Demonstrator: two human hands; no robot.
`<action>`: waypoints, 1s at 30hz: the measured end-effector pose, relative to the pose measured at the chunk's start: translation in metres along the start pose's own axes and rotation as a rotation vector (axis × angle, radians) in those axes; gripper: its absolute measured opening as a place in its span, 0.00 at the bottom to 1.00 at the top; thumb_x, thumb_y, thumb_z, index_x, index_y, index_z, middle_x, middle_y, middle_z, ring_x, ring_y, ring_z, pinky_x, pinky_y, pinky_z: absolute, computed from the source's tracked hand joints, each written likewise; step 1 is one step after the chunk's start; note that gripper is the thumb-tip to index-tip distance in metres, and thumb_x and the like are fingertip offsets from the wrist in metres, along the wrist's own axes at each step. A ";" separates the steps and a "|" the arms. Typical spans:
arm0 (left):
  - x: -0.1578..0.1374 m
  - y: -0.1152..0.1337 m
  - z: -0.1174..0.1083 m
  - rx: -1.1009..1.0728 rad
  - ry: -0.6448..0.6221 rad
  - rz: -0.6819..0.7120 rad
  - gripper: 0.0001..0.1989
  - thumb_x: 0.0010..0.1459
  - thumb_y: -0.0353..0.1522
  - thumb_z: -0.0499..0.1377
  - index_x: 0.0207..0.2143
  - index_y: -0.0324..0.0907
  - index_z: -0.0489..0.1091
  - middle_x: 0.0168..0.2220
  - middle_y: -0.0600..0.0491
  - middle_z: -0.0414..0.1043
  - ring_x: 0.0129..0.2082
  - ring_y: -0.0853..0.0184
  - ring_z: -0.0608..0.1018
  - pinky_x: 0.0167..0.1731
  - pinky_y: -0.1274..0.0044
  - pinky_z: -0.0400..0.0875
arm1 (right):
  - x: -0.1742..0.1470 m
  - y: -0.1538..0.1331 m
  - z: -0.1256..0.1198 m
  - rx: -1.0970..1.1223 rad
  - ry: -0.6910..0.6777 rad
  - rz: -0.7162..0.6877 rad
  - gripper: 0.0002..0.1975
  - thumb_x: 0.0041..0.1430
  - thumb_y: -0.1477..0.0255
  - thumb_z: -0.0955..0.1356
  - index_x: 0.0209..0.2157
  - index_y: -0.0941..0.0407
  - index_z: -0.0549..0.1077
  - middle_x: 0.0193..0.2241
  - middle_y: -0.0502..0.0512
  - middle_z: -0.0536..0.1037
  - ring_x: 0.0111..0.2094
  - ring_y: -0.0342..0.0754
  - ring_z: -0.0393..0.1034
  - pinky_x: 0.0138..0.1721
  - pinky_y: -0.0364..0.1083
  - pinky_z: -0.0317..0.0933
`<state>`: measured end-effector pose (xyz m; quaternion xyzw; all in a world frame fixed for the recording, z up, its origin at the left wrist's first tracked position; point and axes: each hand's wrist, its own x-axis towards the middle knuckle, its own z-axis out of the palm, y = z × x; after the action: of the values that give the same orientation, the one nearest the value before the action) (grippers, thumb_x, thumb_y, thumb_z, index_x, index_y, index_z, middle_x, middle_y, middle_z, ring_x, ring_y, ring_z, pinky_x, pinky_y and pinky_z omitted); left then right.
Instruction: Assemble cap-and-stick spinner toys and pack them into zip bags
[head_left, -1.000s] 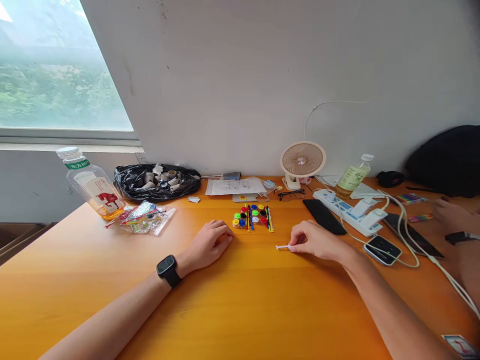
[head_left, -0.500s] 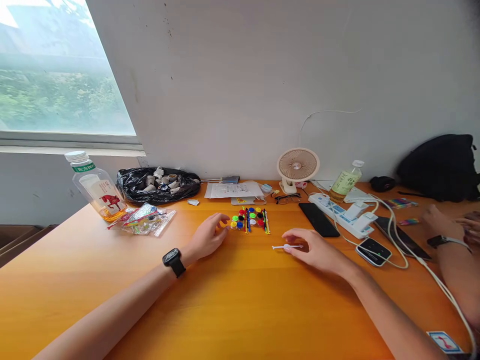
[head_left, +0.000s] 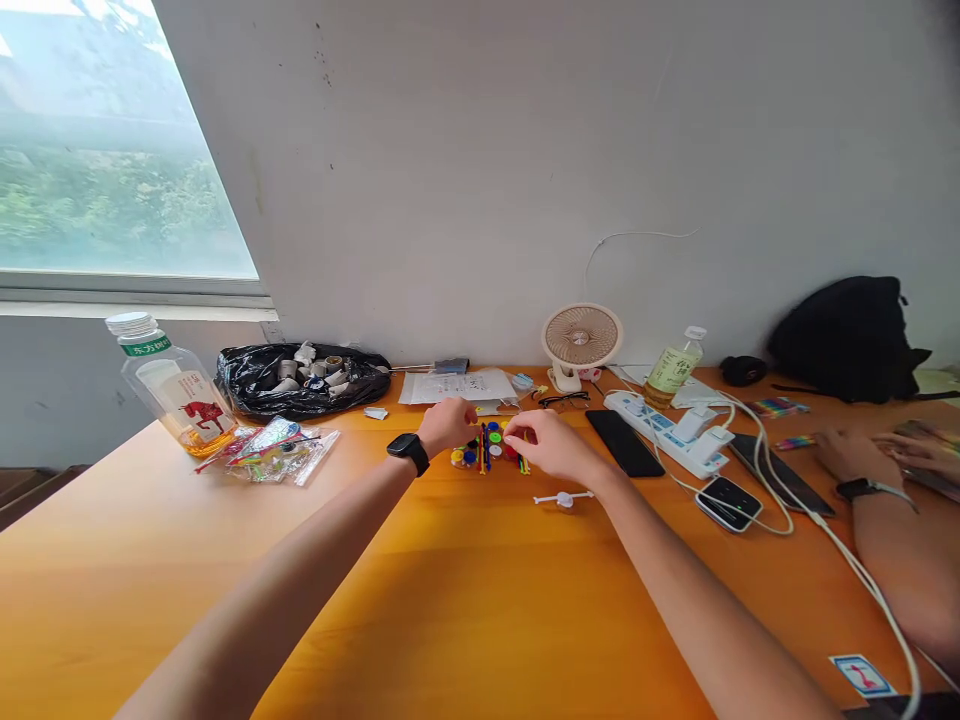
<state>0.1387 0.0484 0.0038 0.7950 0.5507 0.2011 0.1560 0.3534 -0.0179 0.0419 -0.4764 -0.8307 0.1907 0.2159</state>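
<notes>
Both hands reach into a cluster of small coloured discs (head_left: 495,437) and thin plastic sticks (head_left: 484,452) on the table. My left hand (head_left: 448,424), with a black watch at the wrist, is over the cluster's left side, fingers curled together. At the right side is my right hand (head_left: 551,444), its thumb and forefinger drawn in near a red disc (head_left: 511,452). What either hand pinches is too small or hidden. A white stick with a round middle (head_left: 564,499) lies on the wood just below my right hand.
Left: a tilted-looking bottle (head_left: 180,395), plastic packets (head_left: 274,450) and a black bag of scraps (head_left: 300,380). Behind: papers (head_left: 457,385), glasses (head_left: 564,400), a fan (head_left: 582,338). Right: a phone (head_left: 624,443), a power strip (head_left: 667,432), cables, and another person's hands (head_left: 855,460).
My right hand has let go of the white stick, leaving it on the table, and moved up and left to the pieces. My left hand has moved forward over them. The view shifted slightly.
</notes>
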 end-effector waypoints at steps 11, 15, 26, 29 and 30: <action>-0.017 -0.005 -0.024 -0.078 0.134 0.026 0.06 0.61 0.31 0.62 0.38 0.40 0.79 0.38 0.47 0.83 0.39 0.59 0.82 0.39 0.73 0.73 | 0.039 0.002 0.044 -0.255 -0.082 0.098 0.07 0.62 0.73 0.70 0.36 0.54 0.83 0.32 0.54 0.83 0.31 0.47 0.74 0.29 0.42 0.53; -0.065 -0.001 -0.037 -0.132 0.066 0.151 0.06 0.64 0.31 0.60 0.35 0.42 0.78 0.33 0.52 0.81 0.32 0.65 0.81 0.34 0.78 0.71 | 0.046 -0.004 0.049 -0.324 -0.078 0.103 0.07 0.62 0.75 0.70 0.34 0.54 0.82 0.32 0.56 0.83 0.34 0.49 0.76 0.31 0.43 0.54; -0.153 0.005 0.006 -0.297 -0.066 0.307 0.06 0.67 0.33 0.60 0.44 0.44 0.77 0.39 0.51 0.78 0.37 0.65 0.78 0.39 0.75 0.72 | 0.042 -0.013 0.050 -0.436 -0.056 0.099 0.09 0.65 0.73 0.67 0.35 0.55 0.81 0.41 0.57 0.83 0.38 0.49 0.76 0.33 0.44 0.55; -0.154 -0.002 0.008 -0.405 -0.072 0.301 0.12 0.64 0.34 0.65 0.50 0.45 0.75 0.42 0.51 0.79 0.39 0.64 0.78 0.42 0.75 0.73 | 0.042 -0.015 0.051 -0.465 -0.064 0.102 0.09 0.66 0.74 0.67 0.37 0.55 0.81 0.42 0.57 0.82 0.40 0.50 0.76 0.36 0.44 0.58; -0.154 -0.004 0.007 -0.432 -0.076 0.299 0.14 0.63 0.34 0.66 0.51 0.45 0.74 0.42 0.52 0.79 0.39 0.64 0.78 0.42 0.75 0.73 | 0.042 -0.015 0.052 -0.477 -0.065 0.102 0.09 0.67 0.74 0.66 0.37 0.55 0.81 0.42 0.58 0.82 0.40 0.50 0.76 0.37 0.44 0.58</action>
<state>0.0912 -0.0954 -0.0271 0.8228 0.3650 0.3049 0.3112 0.2958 0.0062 0.0136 -0.5487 -0.8337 0.0153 0.0605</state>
